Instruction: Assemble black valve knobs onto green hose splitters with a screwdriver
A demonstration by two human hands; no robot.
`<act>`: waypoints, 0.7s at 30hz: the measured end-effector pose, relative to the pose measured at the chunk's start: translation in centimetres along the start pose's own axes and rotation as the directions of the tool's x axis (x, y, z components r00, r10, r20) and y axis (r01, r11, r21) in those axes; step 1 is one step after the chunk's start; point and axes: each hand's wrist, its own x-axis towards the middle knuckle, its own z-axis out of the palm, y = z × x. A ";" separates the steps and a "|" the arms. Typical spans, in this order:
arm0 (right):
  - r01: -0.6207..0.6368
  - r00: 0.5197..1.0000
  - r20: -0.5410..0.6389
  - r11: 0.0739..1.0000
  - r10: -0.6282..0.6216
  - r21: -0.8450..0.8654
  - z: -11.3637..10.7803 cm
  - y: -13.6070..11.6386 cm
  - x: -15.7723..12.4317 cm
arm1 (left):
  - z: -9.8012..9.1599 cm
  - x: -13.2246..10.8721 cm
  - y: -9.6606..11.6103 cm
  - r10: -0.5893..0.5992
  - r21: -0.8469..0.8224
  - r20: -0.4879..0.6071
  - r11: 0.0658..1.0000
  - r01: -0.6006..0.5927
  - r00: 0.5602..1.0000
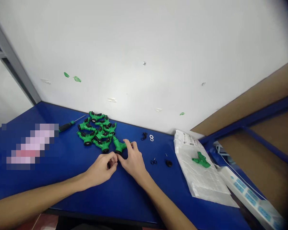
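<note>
On the blue table [62,159] lies a pile of green Y-shaped hose fittings [96,131] with black caps. My right hand [132,159] rests by the nearest fitting [120,147], its fingers curled around the fitting's end. My left hand [103,167] sits just left of it, fingers pinched together on something small that I cannot make out. The two hands touch at the fingertips.
A green-handled screwdriver [69,125] lies left of the pile. Small black and white rings [147,137] and black parts [168,163] lie to the right. A white plastic bag [201,172] holds one green fitting [201,159]. A white wall stands behind; a blue shelf frame at right.
</note>
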 end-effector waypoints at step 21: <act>0.066 0.977 -0.212 0.888 0.035 0.454 -0.6 2.1 1.6 | 0.1 -0.2 0.0 0.020 -0.027 0.040 0.999 -0.019 0.999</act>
